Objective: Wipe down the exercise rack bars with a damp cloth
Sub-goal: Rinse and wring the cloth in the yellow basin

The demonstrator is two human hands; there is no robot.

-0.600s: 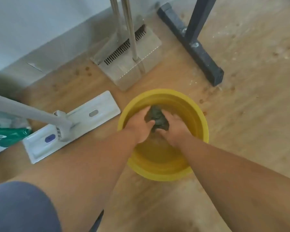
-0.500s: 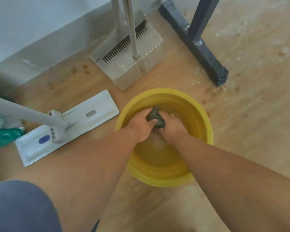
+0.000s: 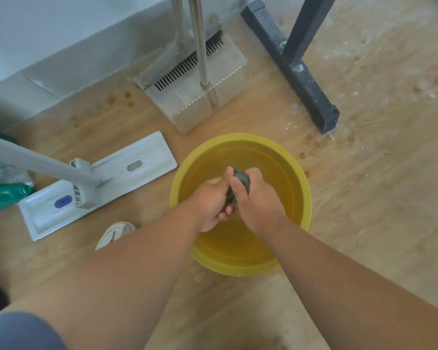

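We hold the cloth [image 3: 240, 184] between both our hands above the middle of the yellow basin [image 3: 299, 173], which stands on the wooden floor [image 3: 379, 198]. The left hand [image 3: 209, 200] is clenched around the lower, nearer part of the cloth, and the right hand [image 3: 257, 200] is clenched around the upper part, with its thumb lying along the cloth. The two fists touch each other, so the cloth is grasped by both and neither hand is free.

The cloth is dark grey-green and pressed into a tight roll. Its long axis runs from near our body toward the far rim of the basin, and only a rounded end shows out between the fists (the rest is hidden inside the hands). We judge that it is being wrung, because the fists are set one behind the other along the roll; we cannot tell if water is dripping.

The relation that matters for the next move: the exercise rack [image 3: 301, 79], with its dark base bar on the floor and an upright bar rising from it, lies beyond the far right rim of the basin, toward the upper right. The right hand is the nearer one to it, so we think this hand should carry the cloth there.
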